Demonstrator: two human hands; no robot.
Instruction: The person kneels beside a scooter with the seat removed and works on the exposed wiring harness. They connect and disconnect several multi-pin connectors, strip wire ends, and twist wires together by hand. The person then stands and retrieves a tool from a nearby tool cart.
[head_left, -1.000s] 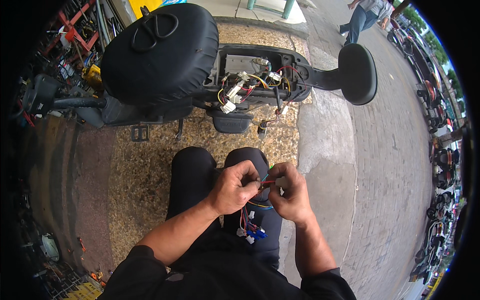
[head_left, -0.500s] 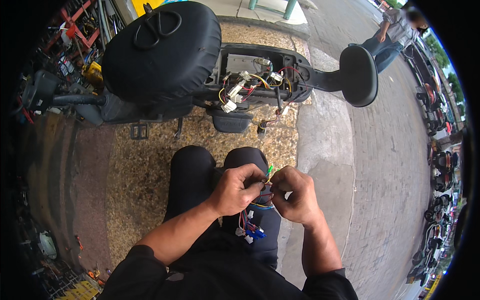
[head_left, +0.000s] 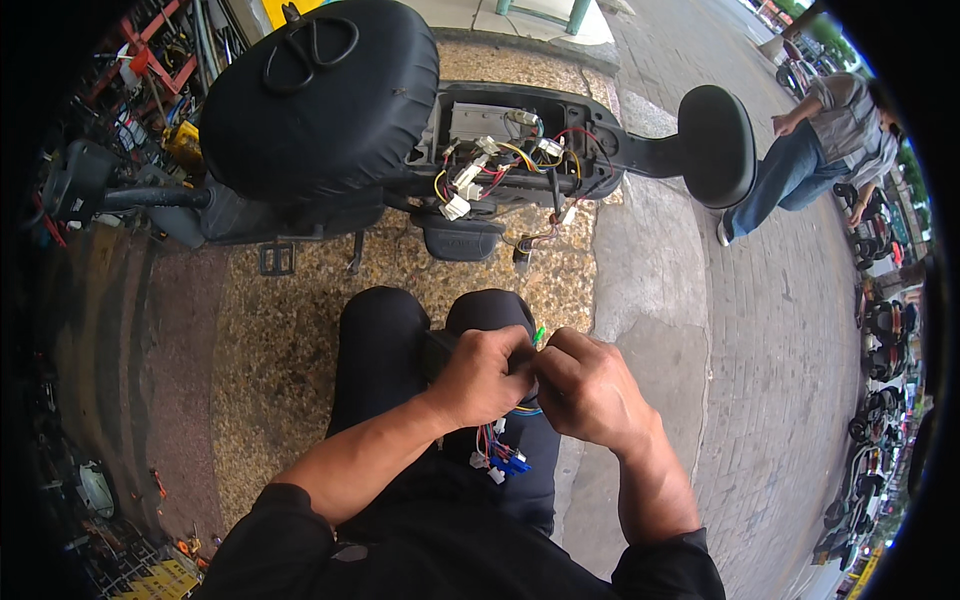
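Observation:
Both my hands meet above my right knee, fingers pinched together. My left hand (head_left: 485, 378) and my right hand (head_left: 597, 388) grip thin wires, mostly hidden now between the fingertips. A small green connector (head_left: 540, 336) peeks out just beyond them. Below the hands, a bundle of coloured wires (head_left: 488, 438) hangs over my right thigh, ending in white plugs and a blue connector (head_left: 516, 464). Part of a dark, box-like thing (head_left: 437, 352) shows beside my left hand, between my knees; what it is I cannot tell.
Ahead stands an electric bike with its black seat (head_left: 320, 100) tipped up and an open compartment full of wires and white connectors (head_left: 466, 180). A padded backrest (head_left: 716, 147) juts to the right. A person (head_left: 820, 150) walks on the paving. Tools and parts crowd the left.
My right hand has turned over and closed in against my left, covering the wires that showed between them. The passer-by has come nearer along the paving.

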